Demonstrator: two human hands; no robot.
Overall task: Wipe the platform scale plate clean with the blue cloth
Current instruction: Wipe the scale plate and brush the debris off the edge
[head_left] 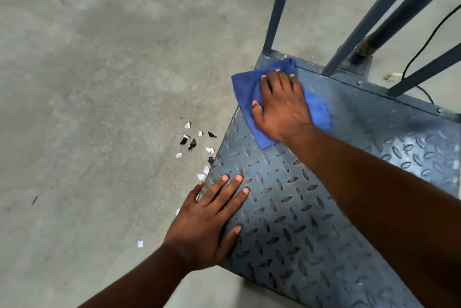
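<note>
the right hand (283, 105) presses the folded blue cloth (243, 88) flat at the far corner of the grey diamond-tread steel scale plate (311, 220); the left hand (207, 220), fingers spread, braces its near edge, probably for balance.

Soft, even indoor light, and our wide lens bends the edges.
We find the grey concrete floor (99, 83) evenly lit; a dim, soft-edged shadow lies across the near middle of the grey-blue diamond-tread steel scale plate (287, 208), a pale sheen on its far right; the dark blue steel uprights (281, 8) splay outward, slightly soft.
</note>
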